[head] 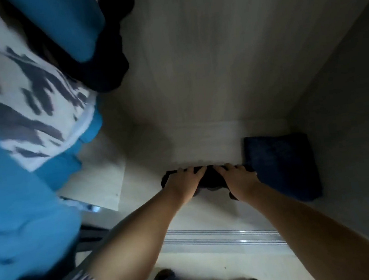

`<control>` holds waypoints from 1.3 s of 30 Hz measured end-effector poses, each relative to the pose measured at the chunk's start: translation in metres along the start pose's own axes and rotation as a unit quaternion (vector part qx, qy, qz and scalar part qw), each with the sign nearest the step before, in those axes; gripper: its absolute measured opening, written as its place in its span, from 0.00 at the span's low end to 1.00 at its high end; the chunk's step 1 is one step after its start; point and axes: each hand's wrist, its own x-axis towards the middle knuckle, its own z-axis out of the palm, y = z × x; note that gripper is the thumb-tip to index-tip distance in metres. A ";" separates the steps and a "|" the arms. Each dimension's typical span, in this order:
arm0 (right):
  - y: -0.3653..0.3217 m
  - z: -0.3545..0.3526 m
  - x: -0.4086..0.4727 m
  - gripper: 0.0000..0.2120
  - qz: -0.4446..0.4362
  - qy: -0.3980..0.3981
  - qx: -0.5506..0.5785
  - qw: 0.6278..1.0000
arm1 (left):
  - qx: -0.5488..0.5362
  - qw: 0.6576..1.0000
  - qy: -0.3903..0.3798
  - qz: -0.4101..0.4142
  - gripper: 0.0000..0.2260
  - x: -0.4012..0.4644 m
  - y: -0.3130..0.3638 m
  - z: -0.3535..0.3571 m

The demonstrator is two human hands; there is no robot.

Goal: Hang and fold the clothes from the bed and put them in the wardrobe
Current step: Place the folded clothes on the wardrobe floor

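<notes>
Person stands at the open wardrobe [193, 69], both bare arms reaching down onto its floor panel. Landmark: the black folded garment [209, 178] lying on that floor.

Far left of the black garment, hanging clothes crowd the wardrobe: a bright blue garment [13, 207] low and close to the camera, and above it a white garment with dark grey blotches [30, 107]. Higher up, another blue piece [66, 21] and something black [105, 72] beside it. All blurred, so type of clothing unclear.

Left of the black garment, a pale board [100, 180] juts out under the hanging clothes.

Left hand [184, 181] lies on the left part of the black garment, fingers spread and fairly straight, pressing down on the cloth. Right hand [238, 177] lies on its right part, fingers likewise spread flat on top. The cloth bulges between the two hands, and a bit of it shows below each wrist.

Just right of the black garment, touching or nearly touching it, sits a dark blue folded item [282, 165] against the wardrobe's right wall.

In front of the black garment, toward the person, is the metal sliding-door track [223, 237]. Nearer still are pale floor, jeans legs and dark shoes [163, 279].
</notes>
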 end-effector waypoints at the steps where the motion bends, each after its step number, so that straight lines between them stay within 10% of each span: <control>1: 0.003 0.010 0.020 0.39 0.002 0.015 0.002 1.000 | -0.001 1.000 0.012 -0.007 0.31 0.019 -0.005 0.013; 11: 0.037 0.105 0.185 0.40 0.061 0.077 0.002 0.995 | 0.033 0.991 0.125 -0.024 0.28 0.169 -0.024 0.126; 19: 0.047 0.161 0.205 0.40 0.047 -0.103 -0.029 0.993 | -0.026 0.998 -0.052 -0.002 0.44 0.195 -0.014 0.207; 30: 0.048 0.113 0.212 0.40 -0.007 -0.169 -0.054 0.984 | 0.061 0.977 -0.200 0.042 0.35 0.205 -0.019 0.131; 34: 0.057 0.031 0.161 0.20 0.006 -0.016 0.049 0.999 | -0.044 0.999 0.007 -0.009 0.17 0.168 -0.004 0.031; 39: 0.064 -0.061 0.059 0.21 0.068 0.178 0.132 0.973 | -0.129 0.982 0.129 -0.045 0.16 0.103 0.044 -0.083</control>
